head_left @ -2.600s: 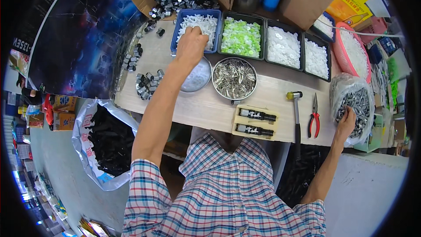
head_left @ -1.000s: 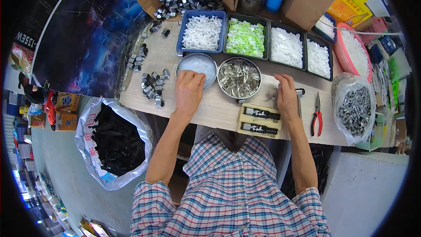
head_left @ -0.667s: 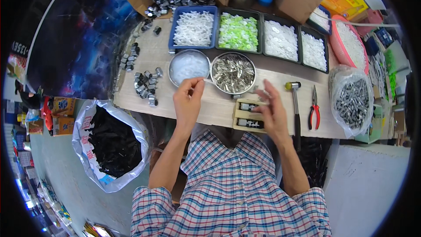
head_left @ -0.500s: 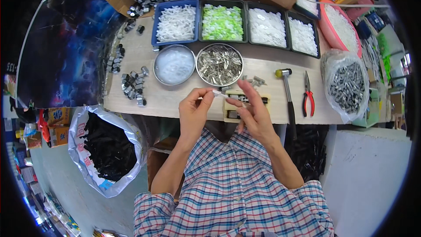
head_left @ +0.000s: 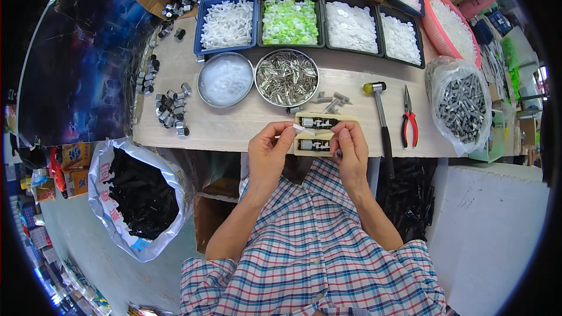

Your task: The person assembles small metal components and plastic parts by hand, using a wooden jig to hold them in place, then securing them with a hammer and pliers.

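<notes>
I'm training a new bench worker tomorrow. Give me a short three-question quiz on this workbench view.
1. True or false: the left hand pinches a small white part at its fingertips.
2. Which tool lies right of the hammer? A) scissors B) red-handled pliers C) screwdriver
3. Fill in: the round metal bowl holds ____ metal pieces.

Key: 1 true; 2 B; 3 silver. The right hand is close beside the left, above the wooden jig blocks.

Wooden workbench (head_left: 246, 129) is carrying a steel bowl of metal pins (head_left: 287, 77) at centre. Left of it is sitting a bowl of white parts (head_left: 225, 79); behind it are lying four trays (head_left: 310, 20); to its right are lying a hammer (head_left: 380, 117) and red pliers (head_left: 408, 118).
</notes>
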The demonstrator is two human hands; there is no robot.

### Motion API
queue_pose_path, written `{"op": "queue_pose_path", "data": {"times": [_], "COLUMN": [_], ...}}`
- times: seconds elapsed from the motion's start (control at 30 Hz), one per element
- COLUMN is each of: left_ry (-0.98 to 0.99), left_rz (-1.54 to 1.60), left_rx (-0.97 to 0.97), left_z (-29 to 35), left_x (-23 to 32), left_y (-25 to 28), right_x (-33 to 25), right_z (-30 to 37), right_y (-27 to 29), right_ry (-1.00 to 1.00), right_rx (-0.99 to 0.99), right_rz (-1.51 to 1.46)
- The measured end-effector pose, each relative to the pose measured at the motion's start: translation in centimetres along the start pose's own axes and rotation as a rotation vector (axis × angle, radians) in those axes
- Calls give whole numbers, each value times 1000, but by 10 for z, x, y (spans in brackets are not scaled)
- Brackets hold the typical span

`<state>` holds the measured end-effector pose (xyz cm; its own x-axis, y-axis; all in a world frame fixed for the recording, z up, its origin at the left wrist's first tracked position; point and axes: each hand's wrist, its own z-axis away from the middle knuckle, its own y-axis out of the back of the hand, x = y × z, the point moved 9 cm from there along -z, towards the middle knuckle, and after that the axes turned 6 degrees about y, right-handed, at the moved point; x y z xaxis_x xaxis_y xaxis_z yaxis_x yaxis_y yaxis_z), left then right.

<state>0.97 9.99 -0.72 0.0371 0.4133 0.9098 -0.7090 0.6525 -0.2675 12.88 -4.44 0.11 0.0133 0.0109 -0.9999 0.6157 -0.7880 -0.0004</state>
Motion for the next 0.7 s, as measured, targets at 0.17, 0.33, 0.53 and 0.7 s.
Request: {"op": "queue_pose_path", "data": {"times": [0.17,0.33,0.53,0.7], "left_ry": [24,48,67,119], "left_rz": [43,84,125,216], "left_rx": [-21,-4,9,-12], "left_z": [2,3,4,8], "left_x": [-10,-9,-9,-26], "left_y": [-4,-2,-2,-5], "right_x": [-6,-12,-2,-10], "right_z": [0,-4,-3,-8], "right_y": [0,-5,1,-8], "right_ry": [-53,5,44,89], "right_rx": [60,31,116,213], "right_rz": [-58,-29,-300,-604]}}
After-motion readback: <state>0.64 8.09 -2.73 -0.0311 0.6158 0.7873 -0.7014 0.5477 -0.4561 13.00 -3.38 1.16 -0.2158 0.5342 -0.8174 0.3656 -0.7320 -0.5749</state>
